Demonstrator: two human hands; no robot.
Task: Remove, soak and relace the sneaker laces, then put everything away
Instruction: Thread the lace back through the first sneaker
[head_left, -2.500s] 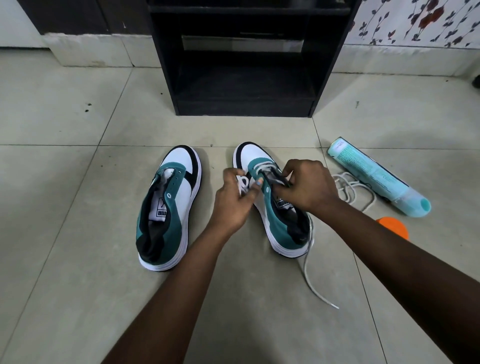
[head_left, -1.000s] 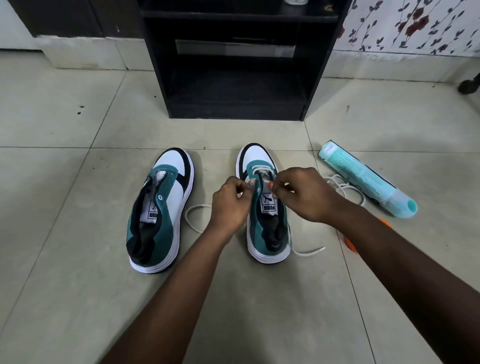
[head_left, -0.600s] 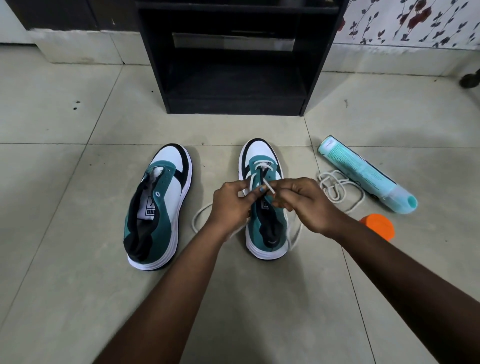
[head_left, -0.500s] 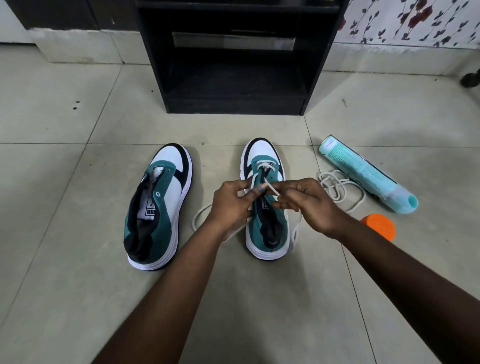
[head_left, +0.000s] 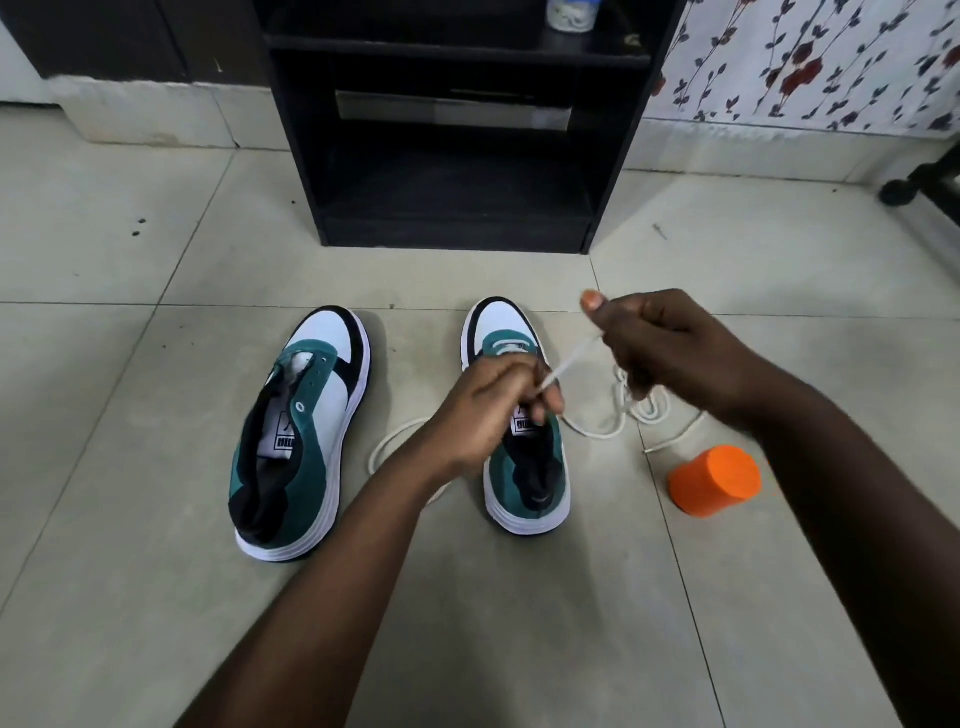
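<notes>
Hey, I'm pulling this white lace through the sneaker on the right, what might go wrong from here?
1. The right hand draws the white lace sideways while the left hand pinches it over the teal and white sneaker; a hard tug may shift or tip the shoe.
2. A second loose white lace lies coiled beside that sneaker, so the two could tangle.
3. The orange cylindrical cap lies on its side near the right forearm and might get knocked and roll.

A black shelf (head_left: 457, 156) stands on the tiled floor (head_left: 130, 597), a small jar (head_left: 571, 13) on it; floral wallpaper (head_left: 810, 62) lies right.
</notes>
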